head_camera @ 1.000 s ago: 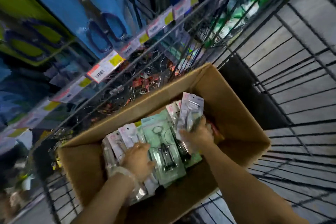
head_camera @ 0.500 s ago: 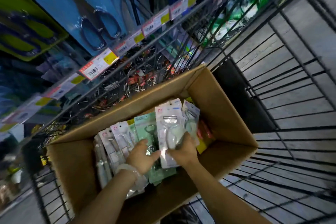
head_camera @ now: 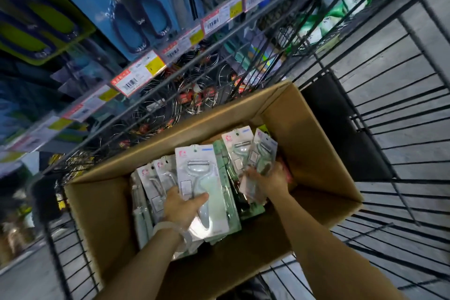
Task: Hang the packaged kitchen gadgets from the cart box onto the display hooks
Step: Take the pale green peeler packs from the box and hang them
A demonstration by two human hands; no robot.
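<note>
Gripping glossy, seemingly plastic peeler packs (head_camera: 202,185), both hands (head_camera: 185,209).

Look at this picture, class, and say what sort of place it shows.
Most likely a shop aisle during restocking. Price labels with barcodes line the shelf rail, carded scissors hang above them, and a cardboard box of packaged peelers sits in a wire cart.

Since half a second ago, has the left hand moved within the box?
Yes. The left hand now grips a peeler pack, lifted above the packs in the cardboard box.
</note>
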